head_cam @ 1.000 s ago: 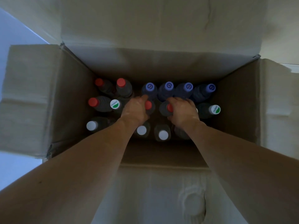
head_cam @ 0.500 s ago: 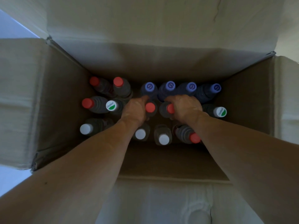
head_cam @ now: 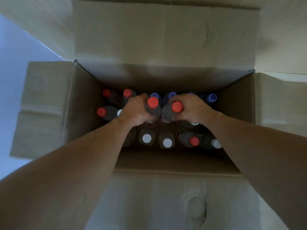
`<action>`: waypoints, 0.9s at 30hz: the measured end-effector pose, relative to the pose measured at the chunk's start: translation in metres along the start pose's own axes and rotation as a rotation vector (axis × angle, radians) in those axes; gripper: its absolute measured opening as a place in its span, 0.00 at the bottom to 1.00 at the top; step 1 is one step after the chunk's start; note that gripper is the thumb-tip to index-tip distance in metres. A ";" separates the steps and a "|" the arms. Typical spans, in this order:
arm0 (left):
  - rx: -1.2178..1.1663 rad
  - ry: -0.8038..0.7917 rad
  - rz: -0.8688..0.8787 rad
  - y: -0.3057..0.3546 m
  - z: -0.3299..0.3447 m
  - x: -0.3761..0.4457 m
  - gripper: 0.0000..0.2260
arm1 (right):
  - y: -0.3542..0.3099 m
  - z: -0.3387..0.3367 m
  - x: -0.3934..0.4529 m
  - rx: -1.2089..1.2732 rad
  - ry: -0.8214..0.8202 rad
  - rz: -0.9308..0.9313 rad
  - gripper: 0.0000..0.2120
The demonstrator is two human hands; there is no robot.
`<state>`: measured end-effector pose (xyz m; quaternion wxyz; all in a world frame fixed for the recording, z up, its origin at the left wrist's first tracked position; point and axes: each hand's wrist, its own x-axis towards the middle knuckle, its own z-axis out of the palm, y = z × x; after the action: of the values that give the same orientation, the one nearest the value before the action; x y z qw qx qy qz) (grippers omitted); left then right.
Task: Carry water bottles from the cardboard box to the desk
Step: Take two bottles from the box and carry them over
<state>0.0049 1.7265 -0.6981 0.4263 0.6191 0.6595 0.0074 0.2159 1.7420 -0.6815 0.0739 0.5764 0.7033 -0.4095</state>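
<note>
Fingers (head_cam: 142, 97) of both hands grip red-capped bottles (head_cam: 152, 107); labels unreadable.

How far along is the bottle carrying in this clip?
Done: nothing visibly delivered; no desk shows in this view. In hand: the left hand grips one red-capped bottle and the right hand grips another, both raised above the rest. Left: many bottles stand in the cardboard box, red, white and blue caps.

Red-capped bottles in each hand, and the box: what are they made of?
Left bottle and right bottle: likely clear plastic, ribbed shoulders, matte red plastic-looking caps. Box: brown corrugated cardboard, matte, creased flaps.
</note>
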 end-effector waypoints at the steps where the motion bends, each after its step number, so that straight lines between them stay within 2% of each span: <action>1: -0.034 -0.007 -0.002 0.004 -0.010 -0.004 0.22 | -0.003 -0.008 -0.004 0.082 0.030 0.019 0.27; 8: -0.289 -0.043 -0.026 0.041 -0.074 -0.031 0.24 | -0.036 -0.058 -0.037 0.689 0.124 0.101 0.11; 12: -0.464 -0.075 -0.035 0.062 -0.101 -0.051 0.19 | -0.055 -0.085 -0.060 0.926 0.091 0.201 0.09; 18: -0.570 -0.042 -0.068 0.095 -0.127 -0.086 0.10 | -0.092 -0.115 -0.091 1.135 0.104 0.274 0.14; 20: -0.630 -0.028 -0.067 0.107 -0.132 -0.099 0.14 | -0.104 -0.123 -0.101 1.176 0.112 0.282 0.14; 24: -0.660 0.051 -0.100 0.136 -0.148 -0.121 0.31 | -0.125 -0.137 -0.118 1.220 0.151 0.355 0.17; 27: -0.720 0.031 -0.157 0.157 -0.163 -0.133 0.31 | -0.140 -0.145 -0.129 1.254 0.187 0.392 0.20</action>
<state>0.0216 1.7378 -0.4369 0.6059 0.3769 0.6665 0.2156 0.1893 1.7410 -0.4432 -0.2637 0.6606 0.2171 -0.6685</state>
